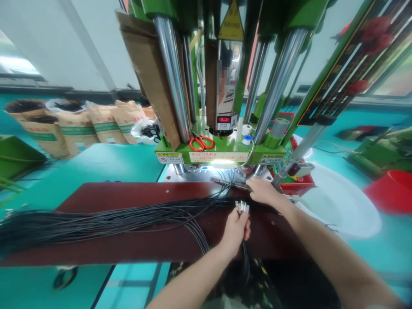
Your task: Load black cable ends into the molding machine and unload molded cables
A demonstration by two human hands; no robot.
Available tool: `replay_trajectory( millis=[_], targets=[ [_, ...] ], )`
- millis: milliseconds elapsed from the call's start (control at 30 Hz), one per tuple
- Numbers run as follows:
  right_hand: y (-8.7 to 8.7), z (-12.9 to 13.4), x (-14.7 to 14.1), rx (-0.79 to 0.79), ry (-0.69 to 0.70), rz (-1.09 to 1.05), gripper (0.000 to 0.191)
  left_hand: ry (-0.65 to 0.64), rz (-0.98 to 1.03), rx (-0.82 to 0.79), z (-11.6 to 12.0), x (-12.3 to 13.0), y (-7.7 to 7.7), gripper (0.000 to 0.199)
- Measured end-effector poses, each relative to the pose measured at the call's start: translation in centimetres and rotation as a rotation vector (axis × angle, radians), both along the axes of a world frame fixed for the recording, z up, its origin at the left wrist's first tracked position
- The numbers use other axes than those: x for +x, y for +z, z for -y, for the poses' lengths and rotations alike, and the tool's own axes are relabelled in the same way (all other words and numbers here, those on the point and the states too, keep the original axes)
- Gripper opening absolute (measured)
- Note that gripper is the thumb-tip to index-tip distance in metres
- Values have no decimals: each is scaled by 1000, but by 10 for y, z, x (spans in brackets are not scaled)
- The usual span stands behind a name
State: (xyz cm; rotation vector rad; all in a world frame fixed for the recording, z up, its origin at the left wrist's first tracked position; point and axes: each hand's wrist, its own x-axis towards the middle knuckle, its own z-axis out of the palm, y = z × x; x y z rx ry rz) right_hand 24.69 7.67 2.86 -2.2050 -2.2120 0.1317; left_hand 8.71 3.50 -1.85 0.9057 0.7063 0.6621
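Observation:
My left hand [235, 229] is closed round a bunch of thin black cables, whose silvery metal ends [243, 207] stick up above the fist. Below the fist the cables' tails hang past the board's front edge. Further back, my right hand [262, 191] has its fingers wrapped on the right end of a long metal bar [232, 184] at the press opening. Several thin cables [229, 176] cross that bar near the lit metal plate [199, 175]. A thick bundle of black cables [106, 221] lies along the dark red board [119, 195].
The green press [161, 148] with steel columns stands ahead. Red-handled scissors [201, 142] and a blue-and-white tape roll [247, 139] rest on its ledge. At right are a red bin [298, 186] and a white round tub [344, 206]. Paper sacks [77, 133] stand at left.

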Motion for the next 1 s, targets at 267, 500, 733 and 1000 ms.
replay_trajectory(
  millis=[267, 500, 733, 1000],
  targets=[
    [10, 77, -14, -124, -167, -387, 18, -20, -5, -51, 3, -2, 10, 35],
    [-27, 126, -40, 149, -563, -1618, 42, -171, -50, -85, 15, 7, 20, 30],
    [-33, 126, -43, 284, -599, -1681, 48, -230, -50, -76, 18, 10, 17, 25],
    [-30, 128, -47, 254, -618, -1441, 57, -208, -106, 19, 18, 12, 6, 21]
  ],
)
